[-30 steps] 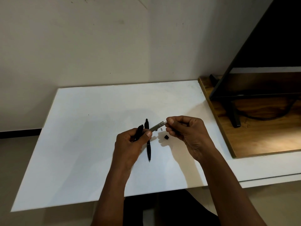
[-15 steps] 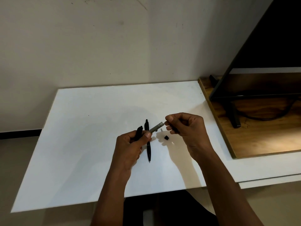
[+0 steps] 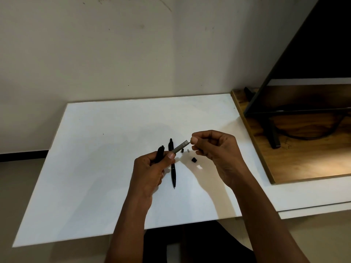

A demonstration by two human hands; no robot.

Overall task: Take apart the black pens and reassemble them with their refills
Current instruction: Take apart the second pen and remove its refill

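My left hand (image 3: pixel 150 168) grips a black pen barrel (image 3: pixel 160 152) and a grey refill tube (image 3: pixel 180 148) that points up and to the right. My right hand (image 3: pixel 216 150) pinches the thin tip at the far end of that refill. A whole black pen (image 3: pixel 172 166) lies on the white table (image 3: pixel 95 149) just under my hands, tip toward me. A small black piece (image 3: pixel 193 159), two tiny parts (image 3: pixel 185 150) and a small white bit (image 3: pixel 199 167) lie loose beside it.
A wooden board (image 3: pixel 296 158) sits on the right of the table, carrying a dark monitor stand (image 3: pixel 271 133) and a cable. The wall runs along the table's far edge. My dark-clothed lap shows below the front edge.
Both hands keep the same hold on the refill. My right hand has shifted only slightly at the refill's end. The pen on the table has not moved.
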